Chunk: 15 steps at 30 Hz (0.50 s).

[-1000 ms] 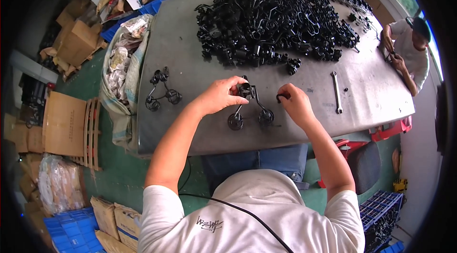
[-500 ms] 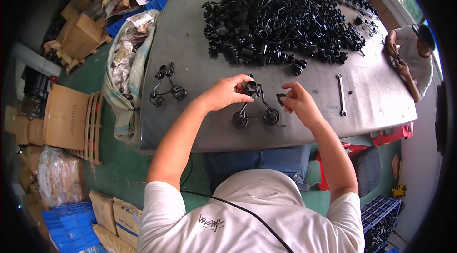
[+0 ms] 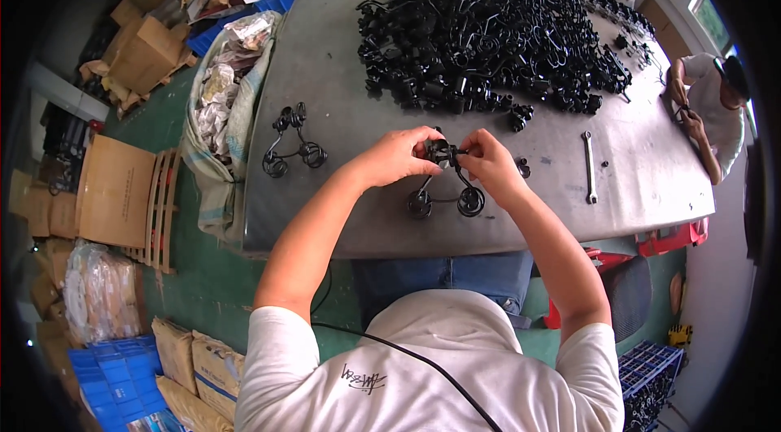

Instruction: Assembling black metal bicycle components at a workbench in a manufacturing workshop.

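Observation:
A black bracket of bent metal rod (image 3: 446,201), with two round rings at its near end, stands on the table in front of me. My left hand (image 3: 400,157) is closed round the clamp-like part (image 3: 440,153) at its far end. From the other side, my right hand (image 3: 490,165) pinches a small black piece against that clamp; the fingertips hide most of the piece. Beside the right hand, another small black part (image 3: 523,167) lies on the table. Further left rests a similar black bracket (image 3: 293,141), touched by neither hand.
A big heap of black metal parts (image 3: 488,33) covers the far side of the grey table (image 3: 325,41). To the right lies a wrench (image 3: 590,168) with a small nut (image 3: 604,163). An open sack (image 3: 220,106) stands at the left edge; a co-worker (image 3: 716,106) sits far right.
My right hand has moved left with the small black piece and now meets the clamp. The small part behind it has come into sight. My left hand keeps its hold.

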Tool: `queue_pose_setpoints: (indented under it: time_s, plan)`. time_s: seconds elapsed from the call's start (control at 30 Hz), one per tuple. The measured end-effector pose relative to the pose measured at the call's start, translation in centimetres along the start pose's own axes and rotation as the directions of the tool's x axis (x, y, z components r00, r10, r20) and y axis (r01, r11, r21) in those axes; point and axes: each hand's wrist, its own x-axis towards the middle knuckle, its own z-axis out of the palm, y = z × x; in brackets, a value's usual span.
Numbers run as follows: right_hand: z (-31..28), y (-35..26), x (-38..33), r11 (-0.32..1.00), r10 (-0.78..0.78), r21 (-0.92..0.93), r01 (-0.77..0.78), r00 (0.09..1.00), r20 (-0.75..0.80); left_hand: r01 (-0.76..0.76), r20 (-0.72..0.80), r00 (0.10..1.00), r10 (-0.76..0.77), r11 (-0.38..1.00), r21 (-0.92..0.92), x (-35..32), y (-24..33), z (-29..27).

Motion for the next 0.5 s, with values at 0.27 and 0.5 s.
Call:
queue_pose_setpoints:
  time_s: [0.27, 0.5]
  plan:
    - [-0.3, -1.4, -0.3, 0.997, -0.064, -0.037, 0.068, 0.992, 0.106, 0.045, 0.050, 0.997, -0.054, 0.988, 0.151, 0.4, 1.8, -0.4]
    - [-0.8, -0.4, -0.4, 0.962, 0.168, 0.190, -0.197, 0.973, 0.157, 0.018, -0.135, 0.990, 0.031, 0.938, 0.346, 0.1, 1.7, 2.4]
